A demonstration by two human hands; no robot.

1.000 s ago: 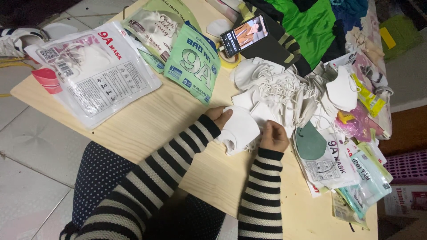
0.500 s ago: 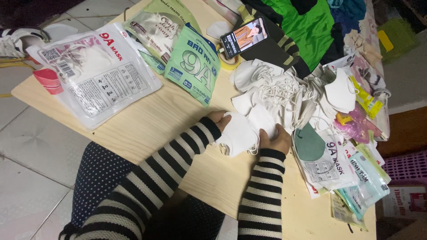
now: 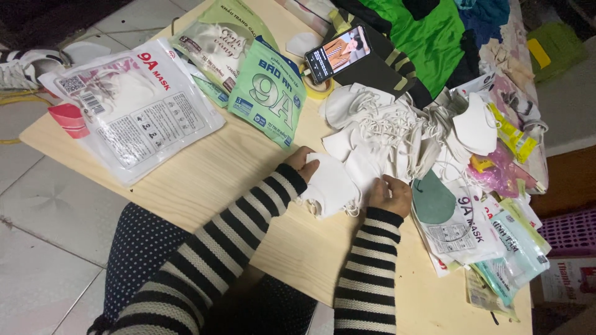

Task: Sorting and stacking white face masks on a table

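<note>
A pale wooden table (image 3: 205, 180) stands on a grey tiled floor (image 3: 37, 211).

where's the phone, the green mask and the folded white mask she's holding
phone (image 3: 338, 54), head view, middle of its lit screen
green mask (image 3: 433, 200), head view, centre of its flat side
folded white mask (image 3: 331, 185), head view, middle of its top face

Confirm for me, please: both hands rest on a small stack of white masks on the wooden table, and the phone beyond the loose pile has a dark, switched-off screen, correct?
Not quite. In the head view the phone is lit and showing a picture, not dark. The rest holds: the left hand and right hand rest on the stack of white masks on the wooden table.
</note>
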